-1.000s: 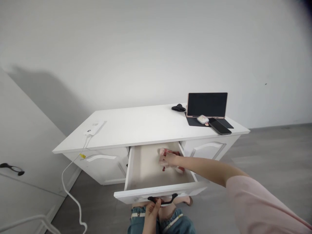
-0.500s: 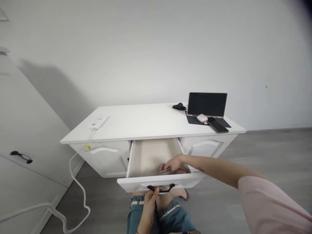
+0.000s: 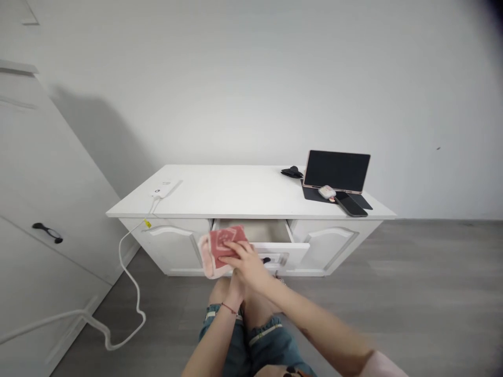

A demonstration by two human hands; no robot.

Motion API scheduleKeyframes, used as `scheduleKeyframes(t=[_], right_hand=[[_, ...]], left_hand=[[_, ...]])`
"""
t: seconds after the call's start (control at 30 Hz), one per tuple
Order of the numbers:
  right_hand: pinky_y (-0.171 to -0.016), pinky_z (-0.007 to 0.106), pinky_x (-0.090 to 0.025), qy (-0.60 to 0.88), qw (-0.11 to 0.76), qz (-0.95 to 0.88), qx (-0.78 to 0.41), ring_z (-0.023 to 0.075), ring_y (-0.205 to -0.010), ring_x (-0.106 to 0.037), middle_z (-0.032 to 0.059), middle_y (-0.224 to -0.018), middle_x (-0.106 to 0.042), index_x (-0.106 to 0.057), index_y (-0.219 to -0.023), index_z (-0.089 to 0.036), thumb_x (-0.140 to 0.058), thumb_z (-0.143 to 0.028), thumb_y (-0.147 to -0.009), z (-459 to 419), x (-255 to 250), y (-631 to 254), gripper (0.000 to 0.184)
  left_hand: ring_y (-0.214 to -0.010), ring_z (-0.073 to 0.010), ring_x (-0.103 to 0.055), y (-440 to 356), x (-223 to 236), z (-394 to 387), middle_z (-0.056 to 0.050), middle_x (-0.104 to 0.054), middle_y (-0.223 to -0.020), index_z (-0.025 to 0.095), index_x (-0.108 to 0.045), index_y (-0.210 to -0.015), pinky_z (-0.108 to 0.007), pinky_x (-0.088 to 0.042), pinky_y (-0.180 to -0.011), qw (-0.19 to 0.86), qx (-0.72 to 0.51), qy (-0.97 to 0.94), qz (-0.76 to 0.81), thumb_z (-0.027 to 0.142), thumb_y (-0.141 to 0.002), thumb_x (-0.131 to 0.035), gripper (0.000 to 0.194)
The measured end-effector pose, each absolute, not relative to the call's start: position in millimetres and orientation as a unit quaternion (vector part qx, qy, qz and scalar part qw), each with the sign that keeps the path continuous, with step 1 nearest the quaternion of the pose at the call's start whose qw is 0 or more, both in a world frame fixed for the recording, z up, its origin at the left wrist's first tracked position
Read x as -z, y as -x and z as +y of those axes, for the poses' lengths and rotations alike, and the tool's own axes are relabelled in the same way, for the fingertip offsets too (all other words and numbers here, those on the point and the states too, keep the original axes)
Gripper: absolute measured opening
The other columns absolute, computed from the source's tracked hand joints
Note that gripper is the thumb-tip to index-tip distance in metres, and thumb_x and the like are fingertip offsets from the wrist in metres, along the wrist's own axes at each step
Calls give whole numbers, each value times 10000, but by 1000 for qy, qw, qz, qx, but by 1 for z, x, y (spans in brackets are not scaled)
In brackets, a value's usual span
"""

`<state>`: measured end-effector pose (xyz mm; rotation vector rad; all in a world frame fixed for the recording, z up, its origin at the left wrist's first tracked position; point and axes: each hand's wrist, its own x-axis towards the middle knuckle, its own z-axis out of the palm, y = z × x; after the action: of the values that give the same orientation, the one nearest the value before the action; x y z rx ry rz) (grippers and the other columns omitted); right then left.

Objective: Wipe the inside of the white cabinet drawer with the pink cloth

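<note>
Matt white desk (image 3: 228, 191), soft plush pink cloth (image 3: 226, 246) — glossy black tablet screen (image 3: 337, 170)

On the white desktop I observe a tablet (image 3: 337, 170), upright, a dark phone (image 3: 350, 204) before it, and a white power bank (image 3: 162, 190) near the left end.

The right hand (image 3: 248, 264) is pressing its spread fingers on a folded red and pale-pink soft cloth (image 3: 227, 246), while the left hand (image 3: 237, 285) is reaching up beneath it. The cloth is partly covering a half-open white rectangular drawer (image 3: 293, 251). A black-screened tablet with a pink frame (image 3: 337, 170) is leaning upright on the white desk (image 3: 228, 191).
</note>
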<state>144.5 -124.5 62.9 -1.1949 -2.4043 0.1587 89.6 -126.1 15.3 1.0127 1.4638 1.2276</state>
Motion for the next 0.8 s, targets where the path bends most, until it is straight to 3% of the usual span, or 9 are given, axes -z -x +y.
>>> scheduleKeyframes(t=[0.13, 0.23, 0.37, 0.47, 0.57, 0.67, 0.8], right_hand=[[-974, 424, -397, 421, 161, -892, 6, 255, -1255, -399, -25, -1566, -357, -572, -1294, -337, -398, -296, -988, -104, -17, -112, 355], [-953, 422, -408, 414, 144, -898, 35, 257, -1219, -422, 7, -1514, -436, -562, -1294, -264, -370, -270, -991, -98, 1, -123, 359], [-945, 457, -404, 497, 154, -853, 40, 280, -1167, -450, 65, -1409, -522, -561, -1321, -317, -446, -260, -963, -112, 17, -171, 381], [-980, 484, -383, 588, 208, -779, 59, 290, -1137, -460, 99, -1291, -549, -588, -1304, -372, -465, -184, -928, -129, 29, -217, 438], [-993, 459, -402, 667, 296, -682, 52, 299, -1136, -464, 137, -1209, -517, -682, -1173, -265, -403, -119, -896, -142, 47, -250, 419], [-982, 484, -429, 748, 360, -557, 4, 334, -1186, -453, 207, -1229, -458, -622, -1165, -142, -339, -134, -885, -146, 69, -255, 399], [-963, 577, -427, 811, 296, -494, -99, 376, -1237, -454, 302, -1246, -462, -414, -1309, -52, -202, -172, -915, -141, 82, -226, 463]], left_hand=[[-1167, -383, -557, -107, -33, -116, -183, -728, -969, 229, -749, -821, -532, -485, -839, 288, -479, -477, 678, 215, -845, -539, 212], [-1185, -405, -535, -103, -22, -113, -192, -696, -1081, 233, -738, -910, -570, -463, -869, 317, -469, -483, 668, 266, -828, -576, 185], [-971, -331, -644, -83, 18, -113, -161, -713, -949, 202, -709, -839, -510, -484, -858, 550, -521, -364, 542, 330, -784, -645, 154], [-771, -247, -678, -72, 46, -113, -107, -707, -798, 172, -668, -782, -423, -519, -801, 614, -530, -311, 496, 459, -695, -724, 305], [-648, -165, -665, -69, 60, -113, -38, -694, -708, 164, -643, -747, -318, -511, -740, 663, -535, -249, 461, 501, -559, -829, 428], [-611, -127, -660, -70, 60, -112, -15, -712, -722, 164, -644, -743, -263, -491, -695, 691, -541, -203, 434, 493, -499, -873, 469], [-640, -129, -668, -73, 53, -115, -6, -712, -744, 171, -639, -763, -246, -473, -670, 703, -537, -166, 435, 480, -489, -883, 480]])
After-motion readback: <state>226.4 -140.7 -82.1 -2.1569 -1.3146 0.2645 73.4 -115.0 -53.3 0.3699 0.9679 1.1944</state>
